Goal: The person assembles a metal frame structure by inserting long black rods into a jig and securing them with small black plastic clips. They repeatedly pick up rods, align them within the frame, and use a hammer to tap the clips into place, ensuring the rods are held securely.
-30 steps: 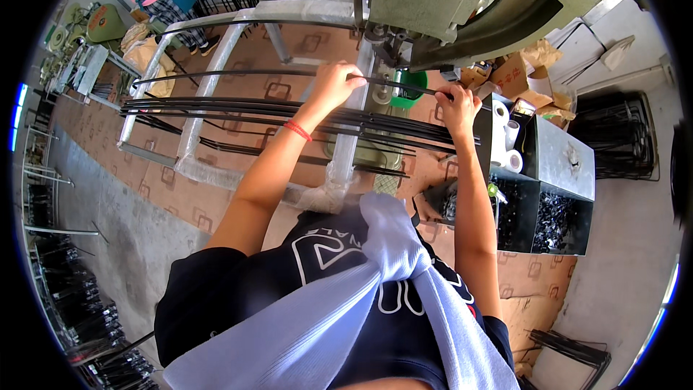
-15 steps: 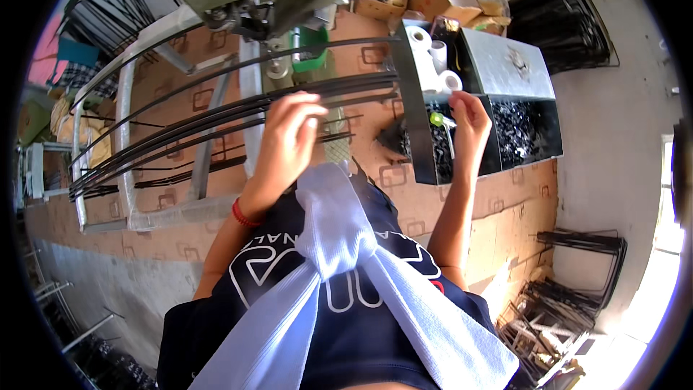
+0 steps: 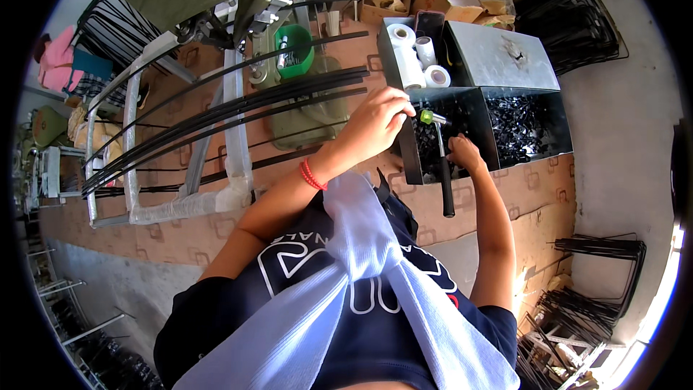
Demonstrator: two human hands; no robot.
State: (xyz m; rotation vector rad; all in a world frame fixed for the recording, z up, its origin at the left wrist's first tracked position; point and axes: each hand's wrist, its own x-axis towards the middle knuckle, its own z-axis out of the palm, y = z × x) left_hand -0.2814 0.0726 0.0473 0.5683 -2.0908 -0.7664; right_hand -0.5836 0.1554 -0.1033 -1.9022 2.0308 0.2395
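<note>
White lettering [image 3: 289, 258] is printed across the navy shirt [image 3: 206, 325]. Since the earlier frame, the left hand [image 3: 379, 123] has been brought from the black rods [image 3: 328, 81] to beside the metal bin [image 3: 409, 159], and the right hand [image 3: 465, 152] lowered toward the black pieces [image 3: 465, 117]. Between them, the green-headed hammer [image 3: 446, 180] is rested across the bin's front edge. The left fingers are curled; whether anything is pinched by either hand cannot be told.

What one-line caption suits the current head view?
Left hand and right hand at a bin of small black parts, a green-tipped hammer between them.
</note>
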